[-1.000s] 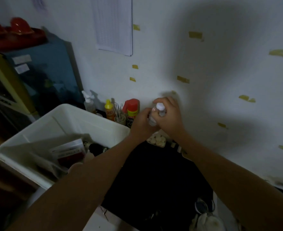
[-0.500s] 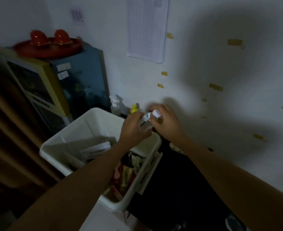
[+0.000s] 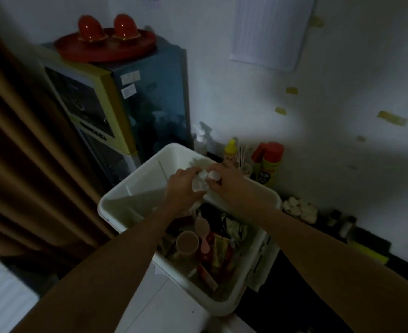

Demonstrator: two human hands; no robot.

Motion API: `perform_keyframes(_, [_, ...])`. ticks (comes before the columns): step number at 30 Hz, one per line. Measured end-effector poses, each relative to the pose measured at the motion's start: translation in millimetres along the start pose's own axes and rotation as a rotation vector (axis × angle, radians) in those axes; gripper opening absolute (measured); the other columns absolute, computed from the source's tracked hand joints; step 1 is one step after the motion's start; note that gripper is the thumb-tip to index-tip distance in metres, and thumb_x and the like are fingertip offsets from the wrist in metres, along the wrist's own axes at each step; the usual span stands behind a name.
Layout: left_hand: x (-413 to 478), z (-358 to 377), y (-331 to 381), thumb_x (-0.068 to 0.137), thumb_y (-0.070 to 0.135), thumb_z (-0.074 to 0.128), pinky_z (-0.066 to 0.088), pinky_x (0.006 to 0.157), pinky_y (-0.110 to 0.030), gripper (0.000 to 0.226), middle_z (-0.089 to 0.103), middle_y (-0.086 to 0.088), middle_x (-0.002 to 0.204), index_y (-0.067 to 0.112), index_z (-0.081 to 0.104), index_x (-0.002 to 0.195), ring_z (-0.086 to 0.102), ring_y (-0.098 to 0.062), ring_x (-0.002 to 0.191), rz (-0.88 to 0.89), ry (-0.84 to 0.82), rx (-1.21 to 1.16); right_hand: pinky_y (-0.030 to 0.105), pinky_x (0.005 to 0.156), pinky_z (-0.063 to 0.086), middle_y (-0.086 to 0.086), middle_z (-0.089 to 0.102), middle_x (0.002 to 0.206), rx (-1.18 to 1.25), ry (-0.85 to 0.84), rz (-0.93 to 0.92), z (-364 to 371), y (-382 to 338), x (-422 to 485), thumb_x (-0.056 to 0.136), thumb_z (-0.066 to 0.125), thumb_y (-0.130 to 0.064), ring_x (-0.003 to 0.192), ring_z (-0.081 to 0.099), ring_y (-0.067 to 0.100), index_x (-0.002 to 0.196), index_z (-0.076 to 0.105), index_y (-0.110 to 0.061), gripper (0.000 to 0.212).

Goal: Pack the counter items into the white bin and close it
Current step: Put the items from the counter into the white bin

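A small clear bottle point(image 3: 200, 182) with a white cap is held over the open white bin point(image 3: 224, 300). My left hand point(image 3: 181, 186) grips its body and my right hand point(image 3: 227, 181) grips the capped end. The bin holds a brown cup point(image 3: 187, 242), a pink item, red and yellow packets and dark things. On the dark counter behind the bin stand a spray bottle point(image 3: 201, 140), a yellow-capped bottle point(image 3: 230, 152), a red-capped can point(image 3: 270, 164) and a bag of white pads point(image 3: 300, 209).
A blue and yellow cabinet point(image 3: 116, 111) with a red tray on top stands left of the bin. A brown curtain point(image 3: 18, 164) hangs at far left. The wall point(image 3: 342, 140) is right behind the counter. Small dark jars point(image 3: 342, 224) sit at right.
Both hands carried the small bottle from the wall side of the counter leftward to above the bin. The view swung left, showing more of the bin and cabinet.
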State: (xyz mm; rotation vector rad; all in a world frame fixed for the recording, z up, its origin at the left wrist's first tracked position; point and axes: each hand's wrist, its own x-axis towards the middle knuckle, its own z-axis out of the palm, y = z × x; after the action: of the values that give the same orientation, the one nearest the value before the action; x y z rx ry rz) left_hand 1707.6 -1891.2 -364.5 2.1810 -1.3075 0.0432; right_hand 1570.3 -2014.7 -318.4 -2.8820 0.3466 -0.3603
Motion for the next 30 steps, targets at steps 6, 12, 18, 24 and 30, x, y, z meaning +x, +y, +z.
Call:
perform_keyframes(6, [15,7,-49,0.067,0.053,0.077,0.046,0.087,-0.040,0.074,0.063,-0.001,0.116,0.027,0.049,0.130,0.056,-0.022,0.105,-0.103,-0.074,0.016,0.047,0.095,0.047,0.013,0.049,0.136,-0.458,-0.251,-0.207,31,-6,52,0.080,0.072,-0.029,0.117,0.048,0.036,0.121,0.060,-0.010,0.047])
perform_keyframes(12, [22,22,-75,0.075,0.046,0.074,0.051,0.086,-0.038,0.063,0.065,-0.003,0.116,0.024,0.051,0.129,0.060,-0.024,0.106,-0.187,-0.124,0.005,0.044,0.107,0.036,0.013,0.035,0.148,-0.383,-0.367,-0.055,73,-15,83,0.092,0.058,-0.031,0.131,0.040,0.032,0.140,0.041,-0.015,0.053])
perform_keyframes(18, [27,39,-100,0.073,0.043,0.075,0.054,0.087,-0.042,0.063,0.064,0.002,0.118,0.029,0.047,0.127,0.061,-0.020,0.108,-0.294,-0.185,-0.060,0.041,0.094,0.046,0.017,0.048,0.127,0.139,-0.230,0.220,107,-12,106,0.094,0.056,-0.024,0.111,0.052,0.032,0.128,0.052,-0.011,0.037])
perform_keyframes(24, [33,55,-121,0.078,0.038,0.074,0.045,0.097,-0.042,0.065,0.059,-0.004,0.130,0.023,0.046,0.135,0.055,-0.025,0.120,-0.330,-0.273,-0.067,0.040,0.095,0.043,0.017,0.053,0.123,0.160,-0.247,0.244,134,-7,119,0.095,0.053,-0.025,0.111,0.052,0.031,0.123,0.054,-0.007,0.033])
perform_keyframes(30, [33,62,-130,0.087,0.030,0.066,0.043,0.104,-0.045,0.055,0.057,-0.010,0.132,0.019,0.044,0.137,0.054,-0.029,0.121,-0.427,-0.322,-0.146,0.040,0.098,0.043,0.010,0.054,0.121,0.154,-0.262,0.293,146,-13,132,0.097,0.049,-0.033,0.112,0.053,0.027,0.124,0.053,-0.016,0.032])
